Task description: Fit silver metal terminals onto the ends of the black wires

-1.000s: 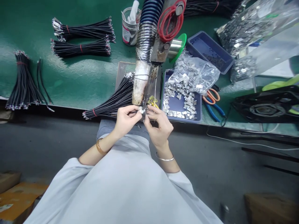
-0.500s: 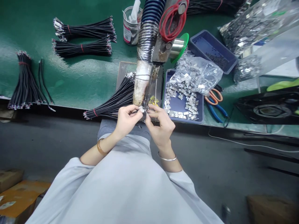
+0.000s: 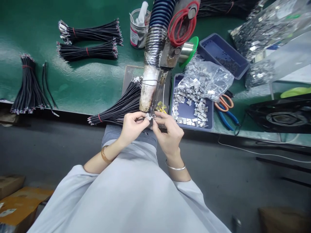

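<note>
My left hand (image 3: 132,126) and my right hand (image 3: 167,131) meet at the bench's front edge, just under the tip of a soldering tool (image 3: 155,97). The left hand's fingers are pinched on a thin black wire end. Pinched in the right hand is a small silver metal clip held against that wire. A bundle of black wires (image 3: 119,106) tied with a red band lies just left of the hands. A blue tray (image 3: 189,111) of small metal clips sits right of them.
More black wire bundles (image 3: 89,40) lie at the back left and far left (image 3: 28,87). A ribbed hose (image 3: 157,26), a red wire coil (image 3: 179,22), a jar (image 3: 137,27), scissors (image 3: 224,103), a second blue tray (image 3: 222,55), clip bags (image 3: 204,77) and a black fan (image 3: 279,113) crowd the green bench.
Both hands stay together at the soldering tip, with only slight shifts of the fingers. The view has drifted a little.
</note>
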Available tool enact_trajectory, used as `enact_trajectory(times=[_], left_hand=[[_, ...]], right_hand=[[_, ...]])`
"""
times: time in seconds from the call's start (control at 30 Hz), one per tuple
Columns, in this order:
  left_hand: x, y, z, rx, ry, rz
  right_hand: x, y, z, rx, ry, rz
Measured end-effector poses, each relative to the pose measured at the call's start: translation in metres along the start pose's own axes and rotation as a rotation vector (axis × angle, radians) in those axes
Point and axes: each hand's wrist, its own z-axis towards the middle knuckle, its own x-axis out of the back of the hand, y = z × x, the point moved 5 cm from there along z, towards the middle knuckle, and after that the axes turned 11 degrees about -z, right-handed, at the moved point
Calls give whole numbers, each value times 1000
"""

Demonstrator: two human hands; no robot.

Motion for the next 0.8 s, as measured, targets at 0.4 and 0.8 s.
enact_trajectory(times=[0.4,0.8], left_hand=[[-1,2,-3,-13,-45,47],[1,4,-2,-40,-39,52]], right_hand=[[1,-1,-2,28,-29,-5],[1,-2,7,8,-35,11]])
